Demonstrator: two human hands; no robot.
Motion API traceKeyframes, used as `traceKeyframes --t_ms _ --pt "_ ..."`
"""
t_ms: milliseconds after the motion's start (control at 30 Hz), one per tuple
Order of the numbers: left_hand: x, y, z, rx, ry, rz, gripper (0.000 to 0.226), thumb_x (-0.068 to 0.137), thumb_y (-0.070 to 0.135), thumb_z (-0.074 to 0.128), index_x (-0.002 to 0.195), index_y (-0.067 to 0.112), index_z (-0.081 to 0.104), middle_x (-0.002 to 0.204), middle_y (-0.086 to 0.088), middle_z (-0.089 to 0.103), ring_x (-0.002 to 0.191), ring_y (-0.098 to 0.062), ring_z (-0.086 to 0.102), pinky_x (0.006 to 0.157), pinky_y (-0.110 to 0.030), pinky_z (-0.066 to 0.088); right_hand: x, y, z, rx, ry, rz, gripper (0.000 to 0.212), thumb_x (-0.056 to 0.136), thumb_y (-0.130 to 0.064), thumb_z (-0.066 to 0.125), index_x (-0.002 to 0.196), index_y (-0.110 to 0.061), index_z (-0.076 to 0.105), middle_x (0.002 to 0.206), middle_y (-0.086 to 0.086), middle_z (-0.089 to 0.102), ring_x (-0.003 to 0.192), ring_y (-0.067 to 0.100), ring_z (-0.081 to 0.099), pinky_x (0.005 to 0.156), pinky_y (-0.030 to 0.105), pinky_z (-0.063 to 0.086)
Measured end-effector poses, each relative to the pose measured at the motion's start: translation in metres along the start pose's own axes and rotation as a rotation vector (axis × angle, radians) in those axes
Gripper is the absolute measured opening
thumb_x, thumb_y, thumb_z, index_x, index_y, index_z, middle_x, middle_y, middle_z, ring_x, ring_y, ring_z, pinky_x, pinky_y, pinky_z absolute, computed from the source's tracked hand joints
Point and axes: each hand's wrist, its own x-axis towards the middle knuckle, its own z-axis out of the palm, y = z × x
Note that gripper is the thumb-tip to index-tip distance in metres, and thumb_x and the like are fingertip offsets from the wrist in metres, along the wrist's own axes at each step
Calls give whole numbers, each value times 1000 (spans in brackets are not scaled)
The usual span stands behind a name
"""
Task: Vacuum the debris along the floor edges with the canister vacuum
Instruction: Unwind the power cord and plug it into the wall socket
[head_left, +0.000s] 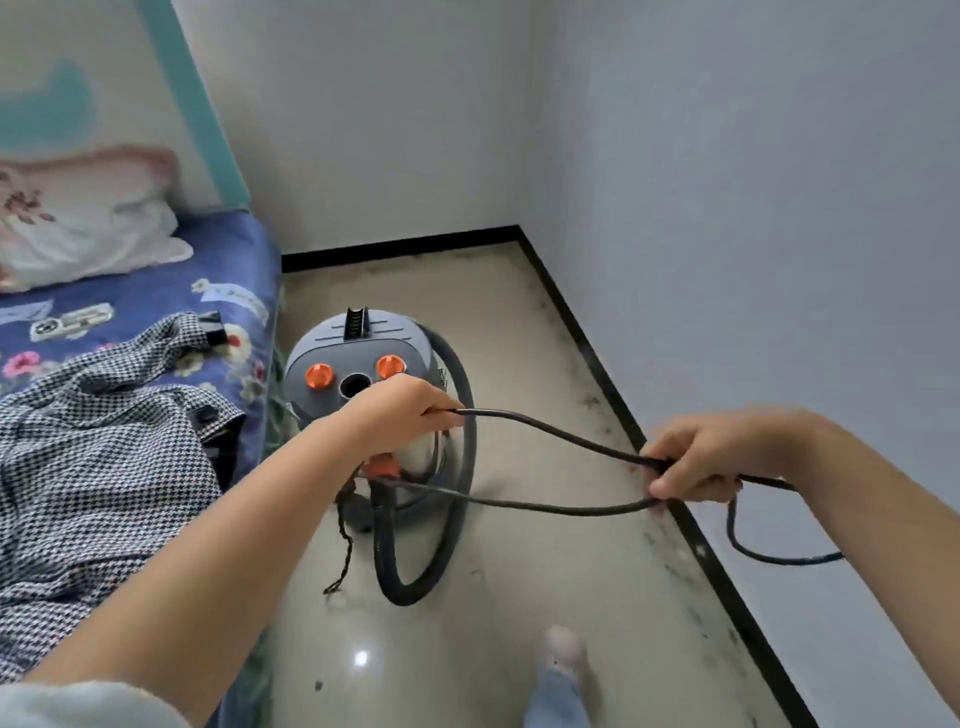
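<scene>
A grey canister vacuum (358, 358) with two orange knobs stands on the floor beside the bed, its thick dark hose (457, 499) looped round its right side. My left hand (405, 418) grips one end of the thin black power cord (550, 428) just above the canister. My right hand (693, 467) holds a bunch of cord strands further right, over the skirting. One strand hangs in a loop below my right wrist. Dark debris (670, 561) lies scattered along the floor edge by the black skirting.
A bed (228, 270) with a blue flowered sheet, a pillow (78, 234) and a checked garment (104, 441) fills the left side. White walls meet at a far corner with black skirting (587, 343). A foot (563, 649) stands on the beige tile floor below.
</scene>
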Motion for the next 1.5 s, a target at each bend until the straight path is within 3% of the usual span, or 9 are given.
traceKeyframes --t_ms 133,300,433,600,733,933,1067,1267,1500 --pt "10 41 -28 47 33 111 33 95 31 50 123 19 62 110 -1 67 87 -14 58 77 -22 43 -56 3 -3 3 46 56 13 71 -18 54 74 -7 62 40 -3 36 35 8 27 40 18 22" --pt "45 75 -50 88 109 112 31 97 23 46 122 12 60 109 -10 66 94 -26 61 82 -30 47 -69 28 -32 29 478 60 18 95 -13 48 89 -1 60 47 -1 46 40 11 37 44 19 32" --pt "88 90 -54 94 201 150 32 97 23 46 125 15 59 116 -8 64 105 -26 58 89 -34 47 -54 57 -65 21 769 32 21 99 -14 39 89 -15 57 81 -3 66 80 10 61 70 16 44" --pt "165 106 -58 110 263 151 32 98 21 44 126 15 57 117 -4 60 111 -24 54 88 -29 44 -39 87 -130 230 947 -41 25 100 -12 35 89 -10 58 54 0 49 51 14 47 56 22 42" --pt "235 110 -72 105 332 41 27 98 22 43 107 8 64 104 -7 59 101 -26 54 73 -27 40 -8 101 -202 308 981 -77 27 100 -11 37 82 -13 57 55 1 33 49 14 28 50 25 28" --pt "317 81 -95 93 376 -257 32 98 31 41 91 7 59 90 -8 48 84 -29 51 66 -28 36 40 82 -311 237 1015 -153 28 98 -11 40 76 -16 57 56 2 34 49 15 31 50 27 30" --pt "378 50 -107 -322 340 -392 27 98 27 41 76 11 42 71 -1 46 54 -20 58 52 -24 40 87 63 -378 211 1027 -139 26 98 -10 39 78 -15 56 56 4 36 50 16 35 52 28 36" --pt "461 -11 -145 -274 325 -248 22 96 11 42 109 4 58 101 -20 63 86 -35 63 77 -39 51 159 49 -471 107 1027 3 17 96 -10 43 91 -5 59 65 6 49 70 23 47 59 28 36" --pt "563 -52 -181 -79 288 -27 21 93 6 44 96 2 65 86 -9 52 91 -31 54 76 -31 42 256 30 -541 22 908 36 20 92 -12 50 87 4 61 81 14 57 76 22 49 63 28 35"
